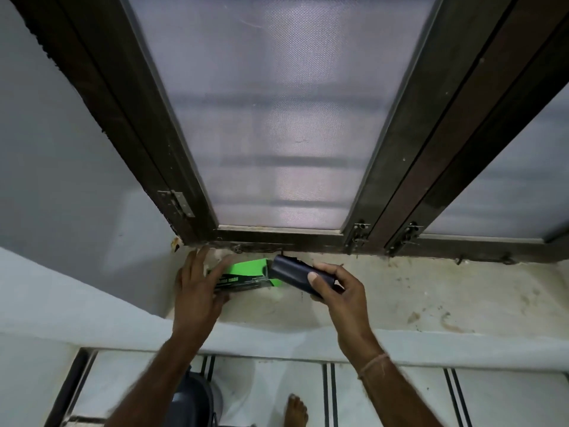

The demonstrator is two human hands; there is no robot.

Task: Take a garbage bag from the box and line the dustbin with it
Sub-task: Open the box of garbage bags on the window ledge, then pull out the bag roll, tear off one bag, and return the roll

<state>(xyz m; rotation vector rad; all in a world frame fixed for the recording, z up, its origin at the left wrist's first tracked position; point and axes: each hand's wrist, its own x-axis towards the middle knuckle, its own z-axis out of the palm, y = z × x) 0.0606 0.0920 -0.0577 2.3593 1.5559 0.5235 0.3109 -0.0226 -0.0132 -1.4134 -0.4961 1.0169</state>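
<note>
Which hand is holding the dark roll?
The right hand grips the dark roll, lifted above the sill. The left hand holds nothing; it lies flat on the green box.

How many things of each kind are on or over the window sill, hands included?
Hands: 2, left hand and right hand
Box: 1
Bag roll: 1
Total: 4

A green-and-black box [246, 274] lies flat on the sill, a dark bag roll [300, 274] is held just beside it, and a grey dustbin [197, 402] stands below.
</note>
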